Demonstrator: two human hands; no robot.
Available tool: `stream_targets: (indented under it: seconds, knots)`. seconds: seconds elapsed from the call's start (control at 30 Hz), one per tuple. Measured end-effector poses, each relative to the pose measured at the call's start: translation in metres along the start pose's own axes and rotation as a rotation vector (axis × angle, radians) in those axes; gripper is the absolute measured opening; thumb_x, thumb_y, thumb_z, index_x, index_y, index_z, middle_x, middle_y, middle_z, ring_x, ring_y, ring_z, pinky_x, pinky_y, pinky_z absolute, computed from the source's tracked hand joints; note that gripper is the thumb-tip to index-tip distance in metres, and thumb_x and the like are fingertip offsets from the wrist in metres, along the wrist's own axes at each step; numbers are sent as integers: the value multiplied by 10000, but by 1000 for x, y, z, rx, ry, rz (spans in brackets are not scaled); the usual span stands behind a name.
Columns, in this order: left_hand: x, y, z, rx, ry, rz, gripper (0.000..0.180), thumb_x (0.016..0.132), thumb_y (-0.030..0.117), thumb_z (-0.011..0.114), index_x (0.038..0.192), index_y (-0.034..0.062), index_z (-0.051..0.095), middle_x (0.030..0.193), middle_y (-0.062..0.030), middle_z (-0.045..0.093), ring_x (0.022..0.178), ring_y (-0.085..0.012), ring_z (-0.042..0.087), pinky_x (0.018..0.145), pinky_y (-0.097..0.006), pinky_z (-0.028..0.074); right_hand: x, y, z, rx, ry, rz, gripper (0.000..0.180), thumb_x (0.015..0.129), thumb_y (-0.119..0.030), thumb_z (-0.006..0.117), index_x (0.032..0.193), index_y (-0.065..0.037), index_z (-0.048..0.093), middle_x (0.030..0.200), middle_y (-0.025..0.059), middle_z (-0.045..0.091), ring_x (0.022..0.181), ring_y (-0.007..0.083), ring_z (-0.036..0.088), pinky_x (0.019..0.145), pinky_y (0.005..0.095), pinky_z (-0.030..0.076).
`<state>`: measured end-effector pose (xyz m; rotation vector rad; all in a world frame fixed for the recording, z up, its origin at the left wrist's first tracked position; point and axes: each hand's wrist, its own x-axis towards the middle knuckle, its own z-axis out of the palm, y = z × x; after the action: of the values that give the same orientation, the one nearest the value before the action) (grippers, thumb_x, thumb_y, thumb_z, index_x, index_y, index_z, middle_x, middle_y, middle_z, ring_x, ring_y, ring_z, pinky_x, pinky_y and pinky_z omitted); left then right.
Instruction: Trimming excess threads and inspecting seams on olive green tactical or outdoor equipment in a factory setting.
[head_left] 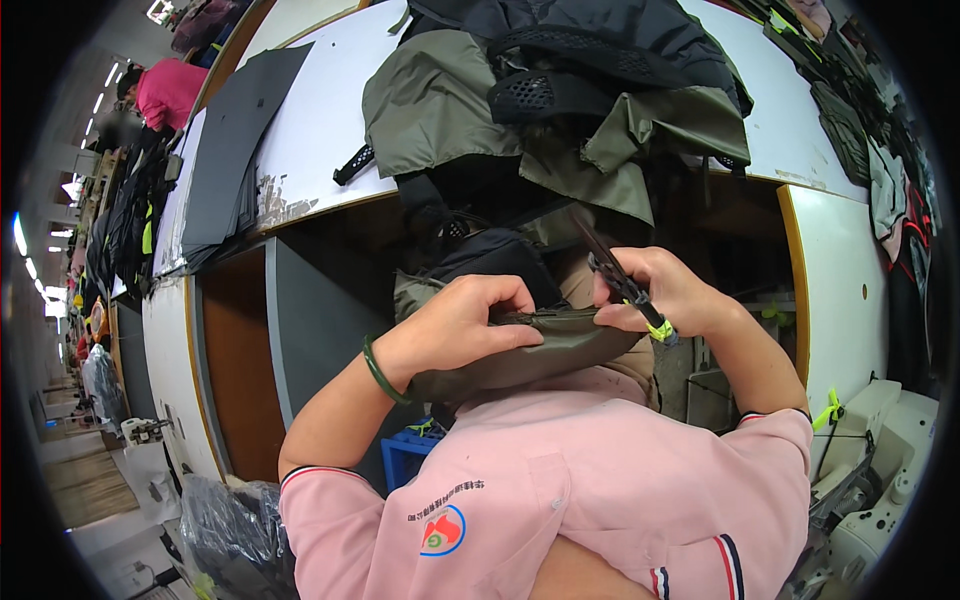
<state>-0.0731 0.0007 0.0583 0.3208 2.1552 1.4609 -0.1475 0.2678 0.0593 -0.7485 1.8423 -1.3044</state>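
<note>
Over my lap lies an olive-green piece of fabric (540, 352), its upper edge stretched between both hands. My left hand (460, 325), with a green bangle (380, 372) on the wrist, pinches that edge between thumb and fingers. At the right end my right hand (665, 290) also grips the edge, thumb against the cloth. In that same hand are dark scissors (622, 285), tilted with the blades pointing up and left; yellow-green strips are tied around their lower end. Part of the scissors is hidden by the fingers.
Black and olive sewn pieces (560, 90) are heaped on the white table (335, 120) and hang over its front edge. Dark flat sheets (240, 140) lie at the left. A sewing machine (885, 470) stands at lower right. Another person (170, 92) is far left.
</note>
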Motion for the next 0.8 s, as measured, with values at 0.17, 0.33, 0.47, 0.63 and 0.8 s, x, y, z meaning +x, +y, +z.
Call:
stream_targets:
  seconds: [0.17,0.33,0.47,0.63,0.8]
  knots:
    - [3,-15,4,-190,-18,-31,182,840,125,759,848,25,606,765,34,581,689,-36,483,602,-220,405,-9,-7,-15,-502,80,-152,443,686,-340,868,849,-36,590,748,60,582,702,208,582,680,320,450]
    - [6,-16,7,-205,-15,-43,202,828,134,766,828,28,593,754,45,554,692,-36,467,601,-218,394,-22,-19,-30,-1038,112,-182,566,596,-505,860,786,-58,570,705,64,550,751,274,586,708,367,393]
    - [6,-14,9,-198,1,-41,195,829,129,760,823,28,593,755,42,554,696,-39,469,604,-221,394,-22,-26,-30,-1045,55,-154,540,601,-486,858,769,-65,566,701,75,572,737,279,594,711,369,391]
    - [8,-15,10,-182,4,-26,200,832,130,759,822,21,591,756,34,564,700,-40,476,609,-224,401,-21,-20,-27,-1042,49,-152,515,604,-469,858,733,-67,562,667,74,571,697,288,594,711,373,393]
    - [6,-13,10,-173,7,-10,199,834,132,757,825,19,594,753,30,569,704,-48,481,623,-228,412,-23,-20,-29,-1037,57,-160,485,599,-425,869,709,-67,562,645,77,573,659,298,586,707,375,395]
